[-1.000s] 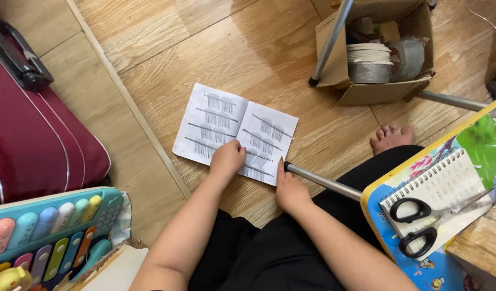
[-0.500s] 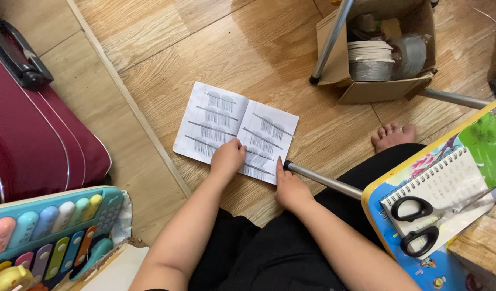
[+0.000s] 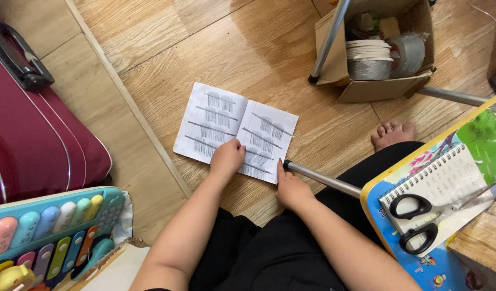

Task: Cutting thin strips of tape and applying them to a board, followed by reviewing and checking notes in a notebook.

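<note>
An open white booklet (image 3: 232, 126) with rows of grey printed blocks lies flat on the wooden floor. My left hand (image 3: 227, 159) rests on its near edge at the centre fold, fingers curled down onto the paper. My right hand (image 3: 290, 189) lies on the floor at the booklet's near right corner, one fingertip touching that corner. Neither hand lifts the booklet. My legs in black trousers fill the bottom of the view.
A dark red suitcase (image 3: 38, 134) lies left, a pastel toy xylophone (image 3: 48, 237) lower left. A cardboard box (image 3: 383, 86) holds tape rolls at the top right. A small colourful table (image 3: 420, 258) at right carries a spiral notebook (image 3: 447, 183) and black scissors (image 3: 415, 221); its metal legs (image 3: 323, 180) cross the floor.
</note>
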